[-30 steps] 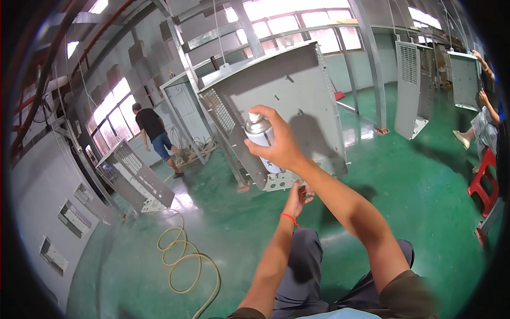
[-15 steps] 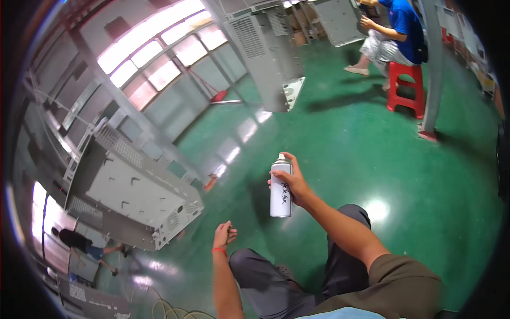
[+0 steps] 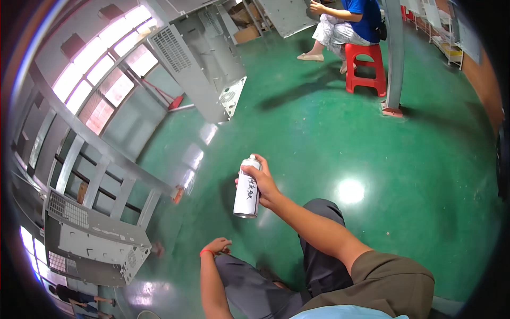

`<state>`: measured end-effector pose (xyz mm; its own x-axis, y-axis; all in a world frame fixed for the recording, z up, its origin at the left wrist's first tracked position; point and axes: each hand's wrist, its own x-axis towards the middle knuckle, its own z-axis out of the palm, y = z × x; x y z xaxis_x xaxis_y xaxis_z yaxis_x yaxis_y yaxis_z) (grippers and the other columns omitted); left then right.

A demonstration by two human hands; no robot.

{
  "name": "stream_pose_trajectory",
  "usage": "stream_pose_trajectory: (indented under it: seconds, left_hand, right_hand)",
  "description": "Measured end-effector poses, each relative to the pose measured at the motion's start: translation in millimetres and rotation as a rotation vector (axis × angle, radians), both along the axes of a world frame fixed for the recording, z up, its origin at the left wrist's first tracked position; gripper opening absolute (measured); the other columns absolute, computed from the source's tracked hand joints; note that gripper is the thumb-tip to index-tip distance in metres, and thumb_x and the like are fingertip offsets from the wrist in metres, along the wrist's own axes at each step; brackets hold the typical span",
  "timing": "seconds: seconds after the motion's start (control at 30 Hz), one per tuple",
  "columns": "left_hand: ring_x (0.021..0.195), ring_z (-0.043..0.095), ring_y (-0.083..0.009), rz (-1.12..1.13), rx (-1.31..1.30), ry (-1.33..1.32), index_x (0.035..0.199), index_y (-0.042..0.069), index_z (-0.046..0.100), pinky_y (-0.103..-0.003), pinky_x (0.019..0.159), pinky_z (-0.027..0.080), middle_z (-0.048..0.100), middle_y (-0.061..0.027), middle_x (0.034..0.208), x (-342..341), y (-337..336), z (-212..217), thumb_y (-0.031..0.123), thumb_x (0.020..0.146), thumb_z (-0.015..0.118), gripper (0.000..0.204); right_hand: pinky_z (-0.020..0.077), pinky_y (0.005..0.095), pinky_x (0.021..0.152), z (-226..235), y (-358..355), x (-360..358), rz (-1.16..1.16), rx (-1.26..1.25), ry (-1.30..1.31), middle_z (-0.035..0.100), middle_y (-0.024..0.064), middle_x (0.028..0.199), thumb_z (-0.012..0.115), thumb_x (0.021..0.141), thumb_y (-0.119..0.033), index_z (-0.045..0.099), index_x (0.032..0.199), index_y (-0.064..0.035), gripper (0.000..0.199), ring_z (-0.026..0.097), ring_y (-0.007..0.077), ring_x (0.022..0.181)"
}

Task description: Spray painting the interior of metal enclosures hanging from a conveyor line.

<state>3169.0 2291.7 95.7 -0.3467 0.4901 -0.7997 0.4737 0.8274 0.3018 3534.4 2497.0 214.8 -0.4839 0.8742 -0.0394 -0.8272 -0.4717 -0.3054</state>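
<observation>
My right hand [image 3: 260, 178] is wrapped round a white spray can [image 3: 247, 194] with dark handwriting on its side. The forefinger lies at the nozzle on top, and the can stands nearly upright, leaning slightly, in front of my knees. Beside my left knee is my left hand [image 3: 218, 245], a red band round its wrist. Its fingers are loosely bent and apart, with nothing visible in them. To the left, beyond that hand, a grey perforated metal casing [image 3: 98, 242] shows at a tilt.
Another tall grey metal casing [image 3: 196, 69] stands beyond the green floor [image 3: 297, 133]. At the far right, a person in blue sits on a red plastic stool [image 3: 366, 69] beside a grey post [image 3: 394, 58]. A second person [image 3: 79, 297] is at the lower left.
The surroundings have shifted left in the picture. The left casing now looks smaller and lower. My left hand has come down beside the knee; my right hand still holds the spray can, now tilted slightly.
</observation>
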Motion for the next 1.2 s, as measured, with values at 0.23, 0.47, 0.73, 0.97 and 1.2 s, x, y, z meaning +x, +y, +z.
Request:
stream_pose_trajectory:
  seconds: [0.23, 0.47, 0.73, 0.97, 1.2]
  left_hand:
    - [0.080, 0.072, -0.0147, -0.129, 0.082, 0.096, 0.109, 0.009, 0.062, -0.032, 0.073, 0.055, 0.067, 0.0002, 0.079, 83, 69, 16, 0.039, 0.102, 0.065, 0.030]
    - [0.080, 0.072, -0.0139, -0.157, 0.045, 0.083, 0.111, 0.009, 0.063, -0.031, 0.073, 0.056, 0.071, -0.0019, 0.083, 72, 79, 15, 0.040, 0.102, 0.065, 0.032]
    - [0.079, 0.071, -0.0136, -0.174, 0.076, 0.017, 0.106, 0.009, 0.062, -0.029, 0.070, 0.053, 0.073, -0.0037, 0.085, 53, 73, 10, 0.031, 0.099, 0.069, 0.024]
    - [0.086, 0.072, -0.0136, -0.198, 0.088, 0.031, 0.092, 0.010, 0.064, -0.030, 0.074, 0.054, 0.074, -0.0038, 0.089, 72, 87, 23, 0.025, 0.097, 0.072, 0.018]
    - [0.085, 0.073, -0.0143, -0.311, 0.079, 0.079, 0.084, 0.010, 0.057, -0.031, 0.074, 0.056, 0.076, -0.0052, 0.089, 78, 98, 26, 0.024, 0.096, 0.068, 0.022]
  right_hand:
    - [0.0660, 0.0445, 0.066, -17, 26, 10, -0.036, -0.016, -0.074, 0.063, 0.0124, 0.105, 0.075, 0.092, -0.014, 0.028, 0.151, -0.0206, 0.076, 0.074, 0.0269, 0.078]
    - [0.0660, 0.0447, 0.065, -11, 36, 8, -0.027, 0.007, -0.075, 0.062, 0.0122, 0.106, 0.075, 0.092, -0.014, 0.028, 0.151, -0.0202, 0.077, 0.074, 0.0271, 0.078]
    - [0.0654, 0.0437, 0.064, -1, 41, 12, -0.008, 0.003, -0.096, 0.062, 0.0120, 0.106, 0.075, 0.092, -0.013, 0.028, 0.151, -0.0197, 0.076, 0.073, 0.0266, 0.077]
    - [0.0652, 0.0429, 0.064, 0, 53, 19, -0.015, 0.013, -0.110, 0.062, 0.0118, 0.106, 0.075, 0.092, -0.013, 0.028, 0.151, -0.0196, 0.076, 0.073, 0.0261, 0.077]
    - [0.0633, 0.0407, 0.058, 3, 66, 24, -0.015, -0.001, -0.082, 0.063, 0.0132, 0.105, 0.077, 0.091, -0.010, 0.030, 0.149, -0.0176, 0.075, 0.072, 0.0239, 0.075]
